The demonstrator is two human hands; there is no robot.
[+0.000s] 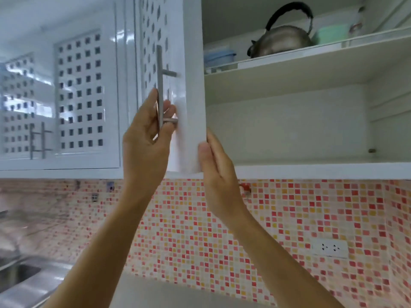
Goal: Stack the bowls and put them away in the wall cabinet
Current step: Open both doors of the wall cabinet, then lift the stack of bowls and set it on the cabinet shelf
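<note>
The white wall cabinet (311, 167) stands open, and its lower shelf (300, 160) holds nothing that I can see. Its perforated white door (173, 63) is swung out toward me, edge-on. My left hand (146, 138) is curled around the metal bar handle (159, 85) near its lower end. My right hand (216, 165) rests against the door's bottom right edge, thumb on the front and fingers behind it. No bowls are in view.
On the upper shelf sit a steel kettle (287, 42) with a black handle, a blue lidded box (219, 57) and a green box (332, 34). A closed cabinet door (77, 92) is at left. Below are mosaic tiles, a wall socket (330, 247) and a steel sink (20, 274).
</note>
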